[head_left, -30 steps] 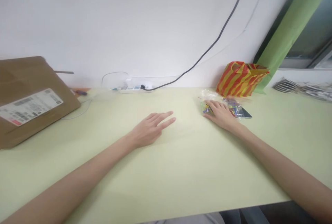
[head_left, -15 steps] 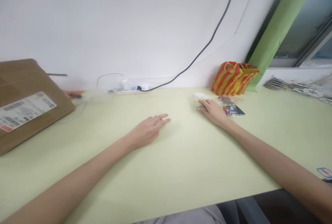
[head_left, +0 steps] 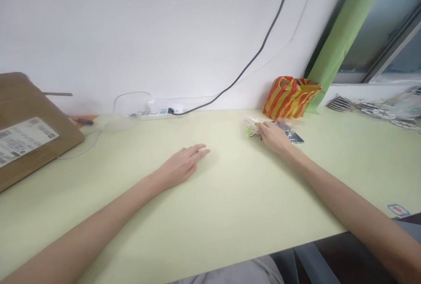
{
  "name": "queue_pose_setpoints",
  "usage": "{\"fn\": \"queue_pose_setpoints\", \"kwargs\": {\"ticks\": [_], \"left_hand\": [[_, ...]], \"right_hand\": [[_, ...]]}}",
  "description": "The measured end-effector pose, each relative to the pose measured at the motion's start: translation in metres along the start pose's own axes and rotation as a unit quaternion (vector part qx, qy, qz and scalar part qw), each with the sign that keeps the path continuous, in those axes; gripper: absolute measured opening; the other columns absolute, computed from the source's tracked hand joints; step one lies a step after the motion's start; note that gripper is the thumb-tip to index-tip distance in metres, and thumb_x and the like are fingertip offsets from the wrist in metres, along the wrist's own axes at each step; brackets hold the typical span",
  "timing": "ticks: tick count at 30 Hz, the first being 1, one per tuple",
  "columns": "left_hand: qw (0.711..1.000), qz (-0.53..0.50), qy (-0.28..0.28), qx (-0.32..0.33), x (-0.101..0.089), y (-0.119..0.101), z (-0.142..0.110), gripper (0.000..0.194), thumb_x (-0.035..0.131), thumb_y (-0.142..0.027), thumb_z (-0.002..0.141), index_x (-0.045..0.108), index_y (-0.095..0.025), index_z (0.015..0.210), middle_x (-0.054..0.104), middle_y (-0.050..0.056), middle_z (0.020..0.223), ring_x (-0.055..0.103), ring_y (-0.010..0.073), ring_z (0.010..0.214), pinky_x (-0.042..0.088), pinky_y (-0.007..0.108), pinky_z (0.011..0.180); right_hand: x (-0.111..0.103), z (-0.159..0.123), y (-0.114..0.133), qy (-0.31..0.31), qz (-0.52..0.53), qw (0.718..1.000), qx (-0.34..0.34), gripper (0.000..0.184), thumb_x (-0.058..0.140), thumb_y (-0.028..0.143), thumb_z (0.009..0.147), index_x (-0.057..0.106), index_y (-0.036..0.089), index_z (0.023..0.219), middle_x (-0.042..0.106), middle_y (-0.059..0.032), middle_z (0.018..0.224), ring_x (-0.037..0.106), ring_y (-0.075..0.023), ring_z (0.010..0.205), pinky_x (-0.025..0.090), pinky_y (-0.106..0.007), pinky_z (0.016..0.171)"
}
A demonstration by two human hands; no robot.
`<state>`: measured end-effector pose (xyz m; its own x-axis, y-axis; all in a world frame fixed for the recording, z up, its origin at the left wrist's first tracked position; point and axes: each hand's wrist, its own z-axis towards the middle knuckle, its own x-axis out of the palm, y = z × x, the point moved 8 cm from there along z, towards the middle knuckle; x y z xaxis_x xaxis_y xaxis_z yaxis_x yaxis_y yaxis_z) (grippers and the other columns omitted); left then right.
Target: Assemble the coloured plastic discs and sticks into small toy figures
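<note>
My left hand [head_left: 184, 163] lies over the pale green table [head_left: 213, 222], palm down and holding nothing, its fingers stretched out to the right. Farther back, my right hand [head_left: 272, 137] has its fingers bent round a clear plastic bag [head_left: 251, 128] with small coloured pieces in it. The hand covers much of this bag, and its fingertips are partly hidden. Just behind and to the right of my right hand lies a dark flat item [head_left: 297, 138], partly under clear plastic.
A cardboard box [head_left: 67, 133] with a white label stands at left. Along the wall are a white power strip [head_left: 161, 114] and a black cable [head_left: 243, 71]. A red-and-yellow striped bag [head_left: 289, 97] stands back right, near stacked black-and-white discs [head_left: 340, 103].
My right hand has closed its fingers more over the plastic bag, and the coloured pieces have shifted. My left hand keeps its pose. The view has turned slightly right.
</note>
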<state>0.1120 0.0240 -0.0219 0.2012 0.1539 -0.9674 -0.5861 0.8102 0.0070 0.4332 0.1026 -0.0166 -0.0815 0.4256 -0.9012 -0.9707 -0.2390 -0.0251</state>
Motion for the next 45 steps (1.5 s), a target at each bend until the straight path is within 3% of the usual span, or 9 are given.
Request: {"fn": "queue_pose_setpoints", "kwargs": {"ticks": [5, 8, 10, 13, 16, 22, 30, 38, 45], "left_hand": [[1.000, -0.008, 0.001, -0.005, 0.000, 0.000, 0.000, 0.060, 0.038, -0.007, 0.096, 0.041, -0.025, 0.152, 0.047, 0.012, 0.153, 0.060, 0.0256, 0.122, 0.049, 0.042, 0.102], [1.000, -0.014, 0.007, -0.007, 0.001, 0.000, 0.000, 0.057, 0.036, -0.007, 0.097, 0.041, -0.024, 0.151, 0.048, 0.012, 0.152, 0.059, 0.0255, 0.123, 0.047, 0.042, 0.103], [1.000, -0.019, 0.006, -0.005, 0.002, 0.000, 0.001, 0.057, 0.036, -0.007, 0.096, 0.042, -0.023, 0.151, 0.050, 0.012, 0.150, 0.058, 0.0254, 0.124, 0.047, 0.043, 0.104], [1.000, -0.021, 0.012, 0.000, 0.004, 0.001, 0.001, 0.054, 0.038, -0.007, 0.096, 0.046, -0.022, 0.148, 0.055, 0.012, 0.144, 0.056, 0.0255, 0.128, 0.046, 0.043, 0.106], [0.999, -0.018, 0.026, -0.004, 0.008, 0.003, 0.001, 0.047, 0.039, -0.010, 0.098, 0.053, -0.019, 0.142, 0.057, 0.013, 0.142, 0.055, 0.0265, 0.129, 0.045, 0.045, 0.108], [0.999, -0.031, 0.037, -0.024, 0.010, 0.006, 0.001, 0.050, 0.037, -0.011, 0.098, 0.054, -0.019, 0.144, 0.054, 0.011, 0.150, 0.053, 0.0265, 0.135, 0.044, 0.045, 0.113], [0.997, -0.041, 0.047, -0.039, 0.012, 0.009, 0.001, 0.052, 0.034, -0.015, 0.100, 0.051, -0.019, 0.149, 0.049, 0.009, 0.157, 0.049, 0.0245, 0.142, 0.040, 0.043, 0.120], [0.997, -0.059, 0.039, -0.038, 0.016, 0.012, 0.000, 0.052, 0.035, -0.016, 0.100, 0.051, -0.019, 0.149, 0.047, 0.009, 0.158, 0.048, 0.0258, 0.143, 0.038, 0.045, 0.121], [0.996, -0.085, 0.020, -0.035, 0.014, 0.012, 0.000, 0.050, 0.038, -0.017, 0.099, 0.054, -0.020, 0.147, 0.051, 0.011, 0.156, 0.051, 0.0277, 0.140, 0.041, 0.047, 0.118]], "right_hand": [[-0.042, -0.006, 0.002, -0.118, 0.133, 0.984, -0.003, 0.049, 0.031, 0.045, 0.107, 0.061, 0.018, 0.134, 0.067, -0.0167, 0.122, 0.061, -0.0336, 0.116, 0.051, -0.047, 0.096], [-0.052, -0.014, 0.019, -0.148, 0.333, 0.931, 0.025, 0.048, 0.042, 0.058, 0.103, 0.067, 0.021, 0.119, 0.070, -0.0124, 0.115, 0.065, -0.0312, 0.109, 0.053, -0.047, 0.097], [-0.035, -0.021, 0.033, -0.120, 0.527, 0.834, 0.109, 0.045, 0.052, 0.063, 0.098, 0.068, 0.022, 0.104, 0.071, -0.0086, 0.101, 0.070, -0.0275, 0.095, 0.060, -0.044, 0.087], [0.007, -0.040, 0.062, -0.055, 0.716, 0.634, 0.286, 0.031, 0.067, 0.053, 0.090, 0.065, 0.022, 0.096, 0.069, -0.0042, 0.089, 0.070, -0.0218, 0.075, 0.066, -0.039, 0.065], [0.023, -0.047, 0.090, 0.005, 0.755, 0.577, 0.313, 0.026, 0.068, 0.044, 0.091, 0.067, 0.021, 0.101, 0.069, -0.0051, 0.098, 0.071, -0.0201, 0.075, 0.069, -0.041, 0.069], [0.019, -0.041, 0.086, 0.046, 0.745, 0.616, 0.250, 0.061, 0.076, 0.026, 0.086, 0.052, 0.021, 0.141, 0.072, -0.0039, 0.111, 0.073, -0.0188, 0.103, 0.057, -0.041, 0.108], [0.011, -0.033, 0.059, 0.016, 0.675, 0.701, 0.230, 0.056, 0.081, 0.037, 0.082, 0.065, 0.017, 0.131, 0.079, -0.0110, 0.103, 0.076, -0.0264, 0.098, 0.059, -0.045, 0.100], [-0.086, -0.037, 0.045, -0.279, 0.393, 0.875, 0.050, 0.037, 0.065, 0.043, 0.097, 0.068, 0.023, 0.128, 0.079, -0.0089, 0.106, 0.076, -0.0271, 0.103, 0.058, -0.047, 0.096], [-0.133, -0.064, 0.055, -0.462, 0.259, 0.848, -0.032, 0.029, 0.057, 0.025, 0.102, 0.067, 0.029, 0.129, 0.078, -0.0054, 0.108, 0.076, -0.0270, 0.101, 0.061, -0.048, 0.089]]}}
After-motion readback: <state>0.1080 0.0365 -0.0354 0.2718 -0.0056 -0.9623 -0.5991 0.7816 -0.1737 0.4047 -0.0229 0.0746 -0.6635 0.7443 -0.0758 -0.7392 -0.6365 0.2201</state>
